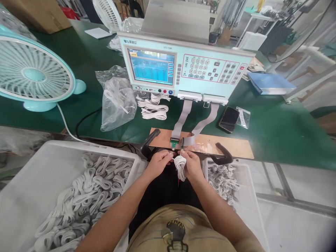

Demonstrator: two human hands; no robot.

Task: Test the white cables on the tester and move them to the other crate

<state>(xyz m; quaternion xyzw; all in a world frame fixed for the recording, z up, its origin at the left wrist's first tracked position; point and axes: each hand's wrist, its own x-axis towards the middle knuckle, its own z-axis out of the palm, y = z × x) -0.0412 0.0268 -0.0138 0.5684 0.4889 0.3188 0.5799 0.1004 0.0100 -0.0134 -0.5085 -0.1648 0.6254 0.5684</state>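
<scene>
A coiled white cable (180,168) hangs between my hands at the table's front edge. My left hand (158,163) is closed, its thumb and fingertips pinching one end of the cable. Beside the coil, my right hand (192,163) is closed on the cable near its other end. The connectors at the fingertips are mostly hidden. Just ahead of my fingers, a small green circuit board (174,144) sits at the edge of a wooden board (233,147). Grey ribbon cables (181,119) run from there up to a white cable tester (210,66) with a lit blue screen.
A white bin (49,150) of coiled cables stands at left, another bin (248,178) at right. Black clamps (223,155) hold the wooden board. On the green table (278,129) are a fan (34,75), a plastic bag (115,101), cable coils (154,111), a phone (229,119) and a blue folder (270,83).
</scene>
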